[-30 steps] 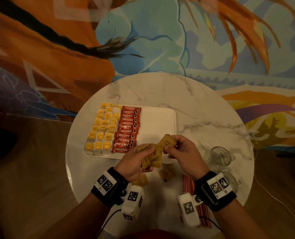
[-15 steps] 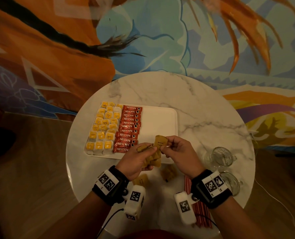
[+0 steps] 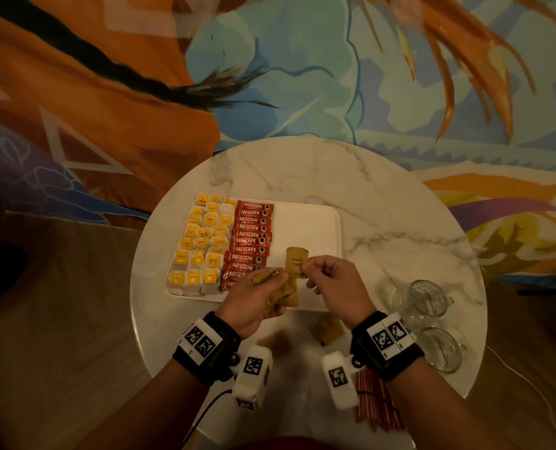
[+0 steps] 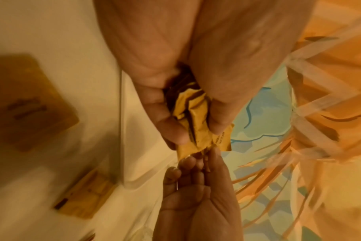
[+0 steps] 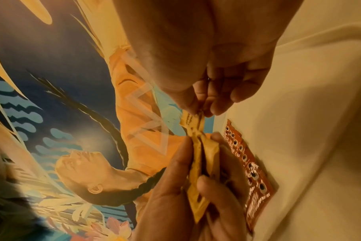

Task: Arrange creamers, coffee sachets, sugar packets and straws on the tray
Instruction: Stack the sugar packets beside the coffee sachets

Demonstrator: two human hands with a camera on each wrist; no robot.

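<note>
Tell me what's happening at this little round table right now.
A person is setting out drink supplies on a white tray. The left hand grips a bunch of brown sugar packets, while the right hand pinches one packet from it, above the tray's empty right part. Yellow-tagged sachets and red coffee sachets already lie in rows. More brown packets, red straws and two glass mugs wait on the table.

2 clear glass mugs [image 3: 431, 315] are sitting on the round marble table [image 3: 367, 196], possibly touching; a painted mural [image 3: 270, 76] is filling the background.
</note>
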